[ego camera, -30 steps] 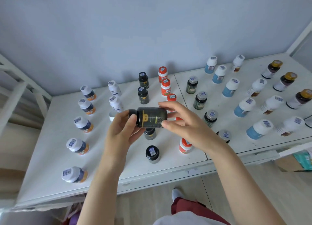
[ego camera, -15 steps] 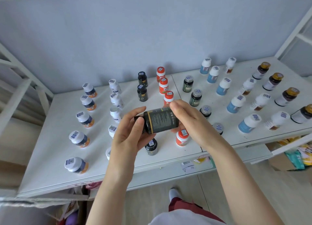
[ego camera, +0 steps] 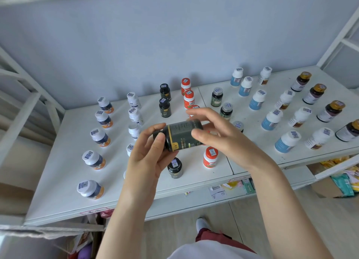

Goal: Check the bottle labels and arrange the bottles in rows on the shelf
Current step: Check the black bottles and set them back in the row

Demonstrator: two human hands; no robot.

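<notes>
Your left grip [ego camera: 147, 153] curls around the cap end of a black bottle [ego camera: 180, 134], thumb on the neck and fingers behind it. Your right grip [ego camera: 219, 138] pinches the base end between thumb and fingertips, index finger raised over the top. The bottle lies on its side in the air above the middle of the white shelf [ego camera: 64, 161], cap pointing to your left, its printed label with a yellow band facing you.

On the shelf under your hands stand another black bottle [ego camera: 174, 167] and a red bottle [ego camera: 210, 157], both near the front edge. Farther back are two more black bottles [ego camera: 165, 107] in line. A row of navy-and-orange bottles [ego camera: 99, 137] runs along the left, and rows of blue bottles [ego camera: 256, 100] and gold-capped dark bottles [ego camera: 314, 93] stand on the right.
</notes>
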